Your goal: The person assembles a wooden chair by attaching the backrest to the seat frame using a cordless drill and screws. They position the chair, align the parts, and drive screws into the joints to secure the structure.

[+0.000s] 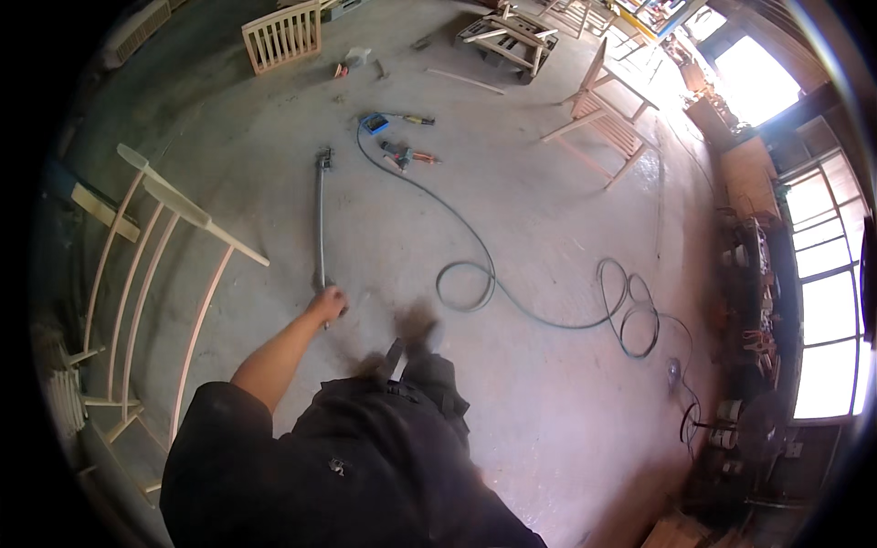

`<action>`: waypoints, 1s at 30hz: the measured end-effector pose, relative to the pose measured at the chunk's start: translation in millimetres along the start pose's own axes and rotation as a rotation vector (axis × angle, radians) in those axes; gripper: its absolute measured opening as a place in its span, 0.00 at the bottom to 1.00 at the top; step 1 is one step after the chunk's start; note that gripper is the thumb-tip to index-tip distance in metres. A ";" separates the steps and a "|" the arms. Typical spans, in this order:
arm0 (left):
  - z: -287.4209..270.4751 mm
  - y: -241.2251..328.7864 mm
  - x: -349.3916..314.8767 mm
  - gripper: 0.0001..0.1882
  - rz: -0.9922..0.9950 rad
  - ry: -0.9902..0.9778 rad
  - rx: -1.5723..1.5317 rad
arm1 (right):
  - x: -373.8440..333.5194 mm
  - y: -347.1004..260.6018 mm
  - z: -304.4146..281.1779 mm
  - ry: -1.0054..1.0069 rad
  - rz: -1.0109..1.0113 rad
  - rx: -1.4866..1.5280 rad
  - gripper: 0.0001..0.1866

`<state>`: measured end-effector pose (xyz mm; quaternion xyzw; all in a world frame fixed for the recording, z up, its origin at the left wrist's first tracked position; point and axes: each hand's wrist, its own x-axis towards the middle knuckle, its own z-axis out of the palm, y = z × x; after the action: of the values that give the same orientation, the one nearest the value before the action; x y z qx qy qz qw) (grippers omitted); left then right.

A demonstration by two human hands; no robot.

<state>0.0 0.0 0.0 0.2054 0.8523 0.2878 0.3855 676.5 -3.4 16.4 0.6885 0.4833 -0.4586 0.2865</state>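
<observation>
One of the hands (pixel 331 303), left, around near end of metal bar (pixel 320 219)

Windows (pixel 829 306) glare white at right — corners black.

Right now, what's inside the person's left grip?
The left grip is closed around a long grey metal bar. The bar shows beyond it, up to a clamp-like head. The stretch inside the grip is covered, so it can't be seen.

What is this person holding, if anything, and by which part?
The left hand grips a long, slim grey metal bar close to its lower end in the picture. The right hand is out of view.
</observation>
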 end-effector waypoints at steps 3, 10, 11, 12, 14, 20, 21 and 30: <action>-26.8 53.7 27.9 0.15 0.038 -0.077 -0.264 | -20.6 -30.4 15.1 -0.075 0.036 -0.053 0.18; -34.8 -41.3 -32.8 0.17 -0.265 -0.262 0.218 | 38.3 -141.0 -49.6 -0.037 -0.010 0.141 0.15; -31.7 -71.3 -51.7 0.20 -0.259 -0.270 0.331 | 55.5 -160.7 -75.4 -0.004 -0.047 0.178 0.14; -35.4 -99.6 -71.2 0.18 -0.279 -0.378 0.403 | 74.3 -186.7 -103.7 0.019 -0.110 0.203 0.15; -38.6 -132.5 -104.0 0.14 -0.546 -0.304 0.091 | 80.9 -267.7 -162.2 0.189 -0.374 0.428 0.12; -24.9 -171.7 -154.7 0.16 -0.836 -0.354 -0.035 | 66.0 -408.1 -265.0 0.255 -0.517 0.752 0.17; -21.5 -173.2 -148.9 0.17 -0.794 -0.412 0.049 | 63.6 -414.1 -266.2 0.247 -0.496 0.786 0.18; -88.4 56.7 87.8 0.35 -0.432 -0.219 -0.696 | -78.6 -518.3 -259.7 -0.689 -0.867 2.011 0.55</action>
<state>-115.6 63.3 37.0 -0.0909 0.6817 0.4476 0.5715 278.6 373.6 220.9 0.2194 -0.0091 -0.8615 -0.4579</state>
